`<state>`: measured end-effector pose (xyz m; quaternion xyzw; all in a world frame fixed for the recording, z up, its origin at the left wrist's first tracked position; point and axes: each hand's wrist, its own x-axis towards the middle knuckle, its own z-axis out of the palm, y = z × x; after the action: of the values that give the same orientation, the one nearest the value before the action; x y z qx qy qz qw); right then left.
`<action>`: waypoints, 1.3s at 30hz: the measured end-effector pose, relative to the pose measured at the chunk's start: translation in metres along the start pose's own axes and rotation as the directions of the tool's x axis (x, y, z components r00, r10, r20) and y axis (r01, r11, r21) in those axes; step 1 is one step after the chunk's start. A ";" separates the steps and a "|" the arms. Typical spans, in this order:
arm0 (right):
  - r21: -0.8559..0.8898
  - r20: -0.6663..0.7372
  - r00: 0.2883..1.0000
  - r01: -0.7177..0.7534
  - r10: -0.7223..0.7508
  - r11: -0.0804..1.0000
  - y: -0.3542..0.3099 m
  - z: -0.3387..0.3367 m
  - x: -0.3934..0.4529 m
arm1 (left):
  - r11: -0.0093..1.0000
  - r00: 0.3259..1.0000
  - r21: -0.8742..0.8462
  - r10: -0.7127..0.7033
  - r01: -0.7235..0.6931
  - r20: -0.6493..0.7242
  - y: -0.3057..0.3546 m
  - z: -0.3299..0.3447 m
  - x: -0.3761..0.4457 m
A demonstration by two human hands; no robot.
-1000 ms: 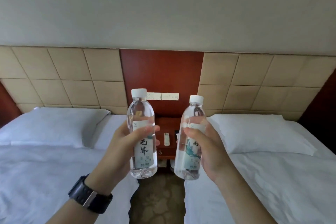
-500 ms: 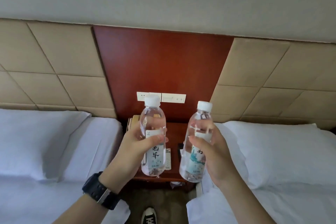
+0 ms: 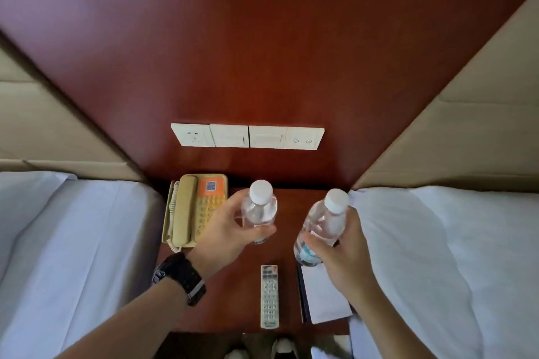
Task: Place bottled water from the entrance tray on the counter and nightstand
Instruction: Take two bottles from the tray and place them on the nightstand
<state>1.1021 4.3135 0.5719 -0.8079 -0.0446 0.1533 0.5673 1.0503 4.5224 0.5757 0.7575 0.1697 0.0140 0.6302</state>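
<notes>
Filling the lower middle of the frame, the nightstand (image 3: 233, 309) sits between two beds with white sheets, the left bed (image 3: 73, 256) and the right bed (image 3: 452, 256). At its upper left corner lies a yellow phone (image 3: 194, 208) with an orange label, its handset on the left side and coiled cord beside it. A grey remote (image 3: 269, 296) lies lengthwise near the front edge, in the lower centre. Just right of it a white notepad (image 3: 326, 297) rests along the right edge, partly under the right forearm. On the red wood panel (image 3: 262, 52) above, a row of white switches (image 3: 248, 136) and a socket runs across the centre. Shoe tips show at the very bottom edge.

Reaching in from the lower left, the left hand (image 3: 230, 230), a black watch (image 3: 182, 277) on its wrist, grips the left bottle (image 3: 259, 210) round its body, thumb across the front, between the phone and the remote. This bottle stands nearly upright, white cap up; whether its base touches the wood cannot be told.

Coming from the lower right, the right hand (image 3: 347, 253) grasps the right bottle (image 3: 322, 226) round its lower half, fingers curled over the label. It tilts, cap toward the upper right, base above the notepad's top corner, near the right pillow. Both bottles are apart from each other.
</notes>
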 end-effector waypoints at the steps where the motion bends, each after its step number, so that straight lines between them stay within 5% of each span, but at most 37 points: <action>1: -0.014 -0.011 1.000 0.005 -0.005 1.000 0.025 0.008 0.018 | 1.000 1.000 0.012 -0.003 0.003 0.008 -0.023 0.004 0.017; 7: -0.070 -0.092 0.993 0.062 -0.068 0.996 0.151 0.057 0.096 | 0.999 0.997 0.008 -0.033 0.033 0.063 -0.160 0.025 0.092; 13: -0.098 -0.135 0.982 0.116 -0.129 0.988 0.216 0.081 0.123 | 0.999 0.999 0.023 0.026 -0.027 0.022 -0.229 0.038 0.117; 20: -0.137 -0.171 0.966 0.171 -0.193 0.976 0.236 0.089 0.128 | 0.987 0.998 0.157 0.024 -0.032 0.050 -0.256 0.040 0.128; 26: -0.266 0.013 0.998 0.061 -0.060 0.962 0.263 0.075 0.136 | 0.917 0.998 0.398 -0.004 -0.024 0.070 -0.263 0.042 0.140; 39: -0.330 0.199 0.970 0.202 -0.142 0.922 0.236 0.075 0.235 | 0.950 0.989 0.304 0.030 -0.074 0.148 -0.251 0.061 0.218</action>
<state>1.2784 4.3563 0.2830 -0.8722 -0.1906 0.1613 0.4207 1.2094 4.5616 0.2802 0.8498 0.1047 -0.0499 0.5142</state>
